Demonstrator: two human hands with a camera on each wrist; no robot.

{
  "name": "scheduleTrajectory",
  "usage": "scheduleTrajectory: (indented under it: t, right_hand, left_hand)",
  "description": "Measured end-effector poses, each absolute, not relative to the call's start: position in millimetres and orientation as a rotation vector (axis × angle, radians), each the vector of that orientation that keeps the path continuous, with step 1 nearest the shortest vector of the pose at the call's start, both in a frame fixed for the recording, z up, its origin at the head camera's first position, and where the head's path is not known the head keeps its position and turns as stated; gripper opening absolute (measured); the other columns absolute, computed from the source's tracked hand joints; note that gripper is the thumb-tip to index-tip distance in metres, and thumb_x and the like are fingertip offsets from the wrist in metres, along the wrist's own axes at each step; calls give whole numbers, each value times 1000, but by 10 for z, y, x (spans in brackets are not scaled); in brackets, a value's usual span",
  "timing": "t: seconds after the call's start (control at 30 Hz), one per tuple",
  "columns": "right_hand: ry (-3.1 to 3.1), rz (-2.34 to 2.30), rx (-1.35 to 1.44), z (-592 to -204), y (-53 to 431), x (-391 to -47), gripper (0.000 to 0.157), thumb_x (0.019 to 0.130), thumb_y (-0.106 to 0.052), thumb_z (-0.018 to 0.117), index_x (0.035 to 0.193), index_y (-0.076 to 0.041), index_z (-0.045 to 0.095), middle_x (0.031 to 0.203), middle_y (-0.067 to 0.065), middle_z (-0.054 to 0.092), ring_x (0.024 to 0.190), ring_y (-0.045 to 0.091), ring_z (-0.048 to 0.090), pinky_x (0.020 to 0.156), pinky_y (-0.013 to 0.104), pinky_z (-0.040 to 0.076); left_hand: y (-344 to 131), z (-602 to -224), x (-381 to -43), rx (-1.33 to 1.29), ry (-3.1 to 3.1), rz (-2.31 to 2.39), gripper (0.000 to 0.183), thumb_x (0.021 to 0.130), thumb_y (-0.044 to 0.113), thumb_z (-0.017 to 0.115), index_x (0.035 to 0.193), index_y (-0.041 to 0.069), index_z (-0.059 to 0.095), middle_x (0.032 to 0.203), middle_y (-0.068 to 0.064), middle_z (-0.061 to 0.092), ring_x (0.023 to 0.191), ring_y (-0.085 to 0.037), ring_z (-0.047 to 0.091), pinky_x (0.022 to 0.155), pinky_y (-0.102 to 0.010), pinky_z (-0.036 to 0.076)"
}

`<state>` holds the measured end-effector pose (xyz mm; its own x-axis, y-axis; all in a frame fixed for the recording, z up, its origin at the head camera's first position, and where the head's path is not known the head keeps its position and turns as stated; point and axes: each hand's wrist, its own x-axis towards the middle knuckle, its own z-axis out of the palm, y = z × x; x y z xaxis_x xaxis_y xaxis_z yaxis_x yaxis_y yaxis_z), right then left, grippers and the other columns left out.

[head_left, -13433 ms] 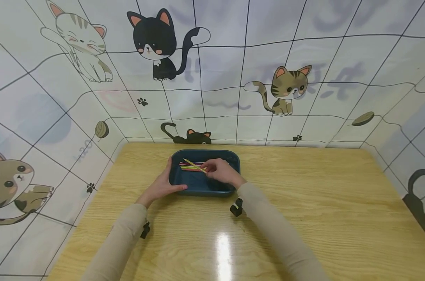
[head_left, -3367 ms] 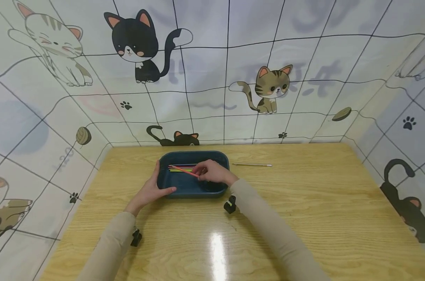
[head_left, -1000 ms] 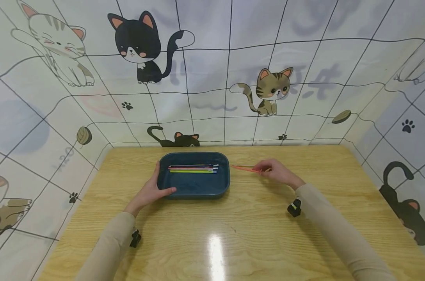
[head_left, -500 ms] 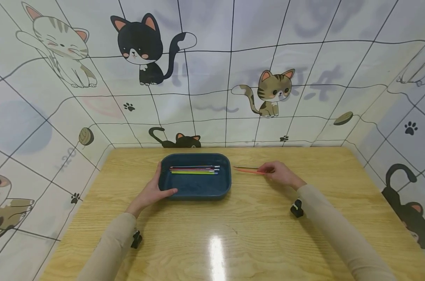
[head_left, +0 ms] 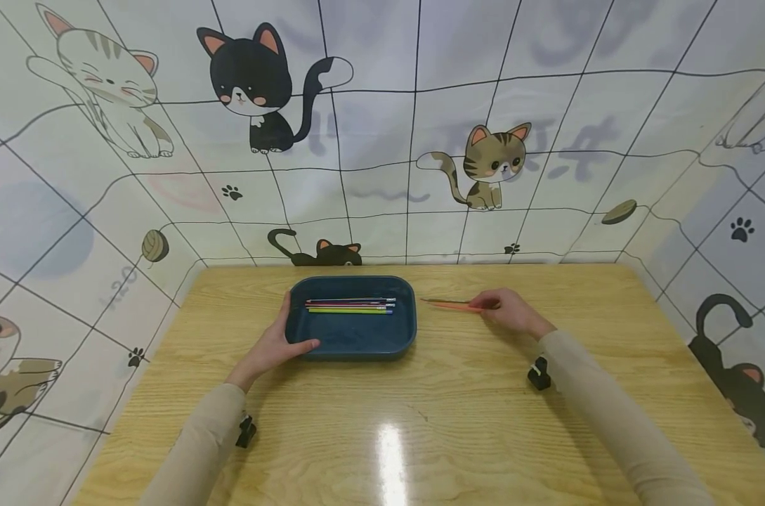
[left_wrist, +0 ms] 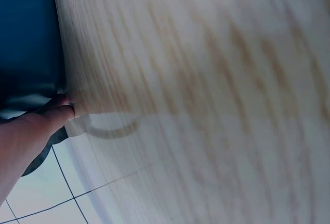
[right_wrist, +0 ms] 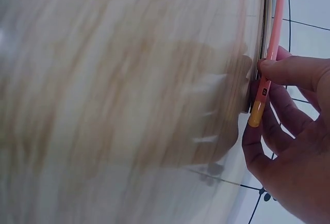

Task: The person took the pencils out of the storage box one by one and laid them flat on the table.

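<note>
My left hand holds the left front corner of a dark blue tray, thumb over the front rim and fingers along the left side. Several pencils, yellow-green, red and dark, lie side by side in the tray, erasers to the right. Right of it, my right hand pinches a coral pencil near its yellow-orange end, low over the table. Close alongside lies a thin wood-coloured pencil, partly hidden behind the fingers; whether there is more than one there I cannot tell.
The light wooden table runs back to a wall cloth printed with cats and grid lines. More of this cloth rises at both sides. A bright light reflection lies on the front of the tabletop.
Over the last few seconds my right hand has carried the coral pencil out of the tray to the right, beside the wood-coloured one. In the last second it shifts slightly right. The left hand stays put.
</note>
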<state>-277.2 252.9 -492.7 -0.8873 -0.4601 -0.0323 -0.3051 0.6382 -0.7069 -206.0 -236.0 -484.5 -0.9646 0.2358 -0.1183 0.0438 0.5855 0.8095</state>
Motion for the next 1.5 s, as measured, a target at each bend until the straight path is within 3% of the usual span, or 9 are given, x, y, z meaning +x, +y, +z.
scheduleTrajectory:
  t: [1.13, 1.5]
  right_hand:
    - [2753, -989, -687, -4905, 2482, -2776, 24, 86, 12, 59, 106, 3, 71, 95, 12, 68, 90, 28, 60, 79, 46, 50]
    - [2781, -942, -676, -4923, 2454, -2784, 24, 87, 10, 60, 105, 0, 72, 98, 12, 68, 91, 28, 61, 80, 46, 50]
  left_hand:
    - [-2364, -4854, -2058, 232, 2605, 1324, 118, 83, 39, 76, 154, 13, -13, 159, -17, -5, 143, -41, 6, 111, -58, 14]
    - [-2361, -4862, -2061, 232, 2605, 1331, 117, 83, 39, 76, 154, 17, -15, 159, -17, -4, 143, -41, 6, 111, -57, 14]
